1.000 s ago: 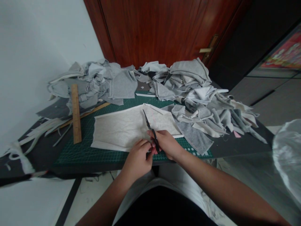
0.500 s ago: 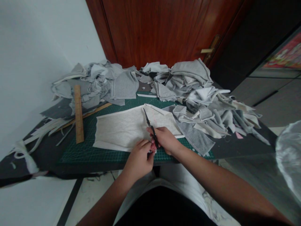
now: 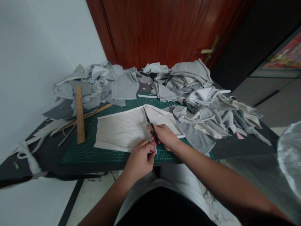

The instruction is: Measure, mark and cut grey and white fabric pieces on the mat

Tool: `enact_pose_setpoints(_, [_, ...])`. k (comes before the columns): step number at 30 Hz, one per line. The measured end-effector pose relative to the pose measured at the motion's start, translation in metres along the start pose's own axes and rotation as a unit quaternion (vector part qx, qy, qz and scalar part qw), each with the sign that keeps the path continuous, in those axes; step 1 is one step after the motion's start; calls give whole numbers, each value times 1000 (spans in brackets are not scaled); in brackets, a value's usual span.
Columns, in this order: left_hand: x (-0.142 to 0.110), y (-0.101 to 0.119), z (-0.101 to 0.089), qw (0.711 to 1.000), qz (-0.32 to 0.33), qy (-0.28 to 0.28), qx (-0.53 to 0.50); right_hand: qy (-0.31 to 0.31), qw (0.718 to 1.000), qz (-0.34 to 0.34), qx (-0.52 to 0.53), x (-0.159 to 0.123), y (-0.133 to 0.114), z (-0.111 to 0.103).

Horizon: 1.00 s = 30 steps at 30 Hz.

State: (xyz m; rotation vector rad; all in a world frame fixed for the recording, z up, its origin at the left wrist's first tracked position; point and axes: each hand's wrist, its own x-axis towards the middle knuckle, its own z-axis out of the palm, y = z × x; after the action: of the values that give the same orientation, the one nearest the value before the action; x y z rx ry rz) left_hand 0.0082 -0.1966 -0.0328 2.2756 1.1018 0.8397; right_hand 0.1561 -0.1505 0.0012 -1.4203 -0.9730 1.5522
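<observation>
A pale off-white piece of fabric (image 3: 119,128) with folded edges lies across the green cutting mat (image 3: 75,153). My right hand (image 3: 166,136) is closed round the black handles of a pair of scissors (image 3: 147,117), whose blades look closed and point away from me over the cloth. At the near edge of the fabric, my left hand (image 3: 141,155) is pinched on the cloth, its fingertips just beside the scissor handles. What exactly lies between those fingertips is partly hidden.
A wooden ruler (image 3: 80,114) lies at the left, across a second wooden strip (image 3: 96,110). Heaps of grey and white fabric scraps (image 3: 101,81) fill the back left, with more scraps (image 3: 199,100) along the right. Behind the table stands a brown door (image 3: 160,31).
My right hand and the scissor handles have shifted very slightly away from me. The left hand keeps its pinch, and the fabric has hardly moved.
</observation>
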Motion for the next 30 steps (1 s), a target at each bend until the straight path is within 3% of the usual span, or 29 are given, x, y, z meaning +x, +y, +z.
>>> enact_pose_setpoints(30, [1,2,-2,1000,-6,-6,-5,23,1000,11,-13,23,-9,13])
